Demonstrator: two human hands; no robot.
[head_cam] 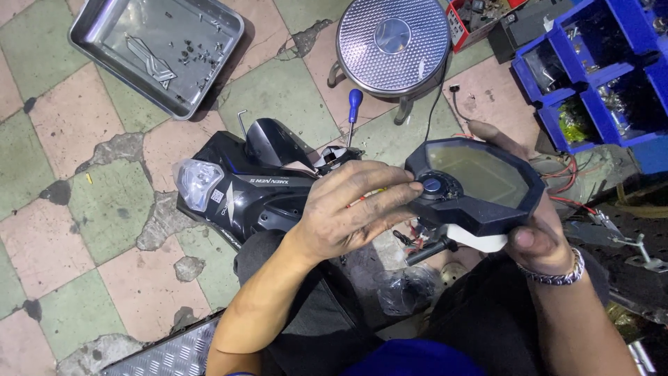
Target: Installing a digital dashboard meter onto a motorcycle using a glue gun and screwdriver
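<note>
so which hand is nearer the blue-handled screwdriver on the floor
Left. The left hand lies just below the screwdriver; the right hand is farther off, holding the instrument cluster.

Floor point(83, 209): cracked green and pink tiles
Far middle: round metal stool point(393, 42)
Far right: blue parts bins point(598, 69)

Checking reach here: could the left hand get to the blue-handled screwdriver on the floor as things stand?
Probably yes: the left hand only rests fingertips on the instrument panel, and the screwdriver lies just beyond, nothing between.

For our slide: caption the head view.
Right hand holds a meter; left hand touches its knob.
</note>
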